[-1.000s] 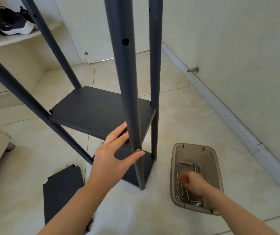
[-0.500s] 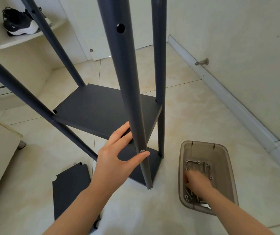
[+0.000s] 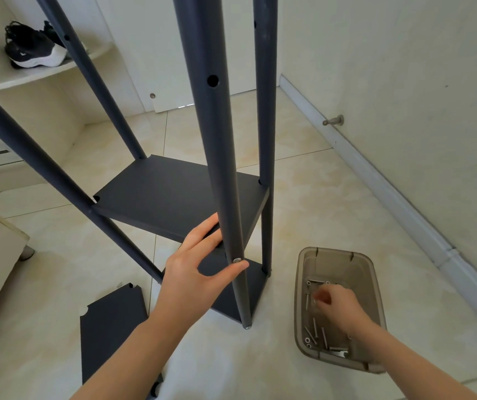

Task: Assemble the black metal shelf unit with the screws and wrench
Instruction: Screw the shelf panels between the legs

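four posts of the black metal shelf unit (image 3: 173, 194) are stood on the tiled floor (image 3: 318, 197), with two shelves fixed low between them. the front post (image 3: 222, 168) is gripped by the left hand (image 3: 199, 269): the thumb is laid across its front just under a screw head (image 3: 236, 260) and the fingers are passed behind. the right hand (image 3: 338, 306) is set inside a translucent bin (image 3: 370, 264) just beside the unit, with its fingers bent down over loose screws (image 3: 315, 327); because of blur it cannot be told whether one is pinched. a loose panel (image 3: 110, 327) is laid flat by the left forearm.
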### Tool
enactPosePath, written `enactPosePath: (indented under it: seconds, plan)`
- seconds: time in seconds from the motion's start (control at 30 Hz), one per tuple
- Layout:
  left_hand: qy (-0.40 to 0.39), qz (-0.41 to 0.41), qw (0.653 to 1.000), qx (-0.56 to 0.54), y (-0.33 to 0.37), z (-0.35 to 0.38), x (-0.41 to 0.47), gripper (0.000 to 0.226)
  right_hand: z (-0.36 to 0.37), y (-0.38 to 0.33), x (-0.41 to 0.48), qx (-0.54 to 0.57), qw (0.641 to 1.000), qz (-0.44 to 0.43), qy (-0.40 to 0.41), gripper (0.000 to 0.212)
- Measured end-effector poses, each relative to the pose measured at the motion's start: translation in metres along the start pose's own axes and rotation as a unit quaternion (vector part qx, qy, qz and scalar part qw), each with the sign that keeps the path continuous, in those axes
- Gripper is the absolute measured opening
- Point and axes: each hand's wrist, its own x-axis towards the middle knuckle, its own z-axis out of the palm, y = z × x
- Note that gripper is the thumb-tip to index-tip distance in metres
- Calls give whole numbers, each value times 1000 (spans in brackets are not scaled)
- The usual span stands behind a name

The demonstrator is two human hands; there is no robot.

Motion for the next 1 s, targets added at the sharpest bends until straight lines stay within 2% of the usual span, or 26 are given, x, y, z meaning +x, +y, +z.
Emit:
enactPosePath:
  seconds: [0.07,0.17,0.3,0.53,0.67,0.77,1.0]
  plan:
    - [-4,0,1000,1,1,0,1,55,-12,-15,-8,58,997,-4,41,2]
    - [-6,-10,1000,0,1,-2,1,57,-31,-48,-25,155,984,-10,86,20]
    - [-8,-7,1000,-6,3,-3,1,62,-41,-95,-51,288,955,-37,57,24]
    - [-11,-22,1000,-6,8,-2,3,72,-22,-162,-77,343,932,-114,4,26]
    - [-11,-18,1000,-2,8,-1,2,71,-7,-172,-73,339,935,-101,-29,36]
    - [-13,-25,1000,-3,9,0,2,73,-1,-175,-66,377,921,-78,-57,35]
    - [-16,-54,998,-1,17,1,1,68,10,-193,-64,443,893,-79,-10,38]
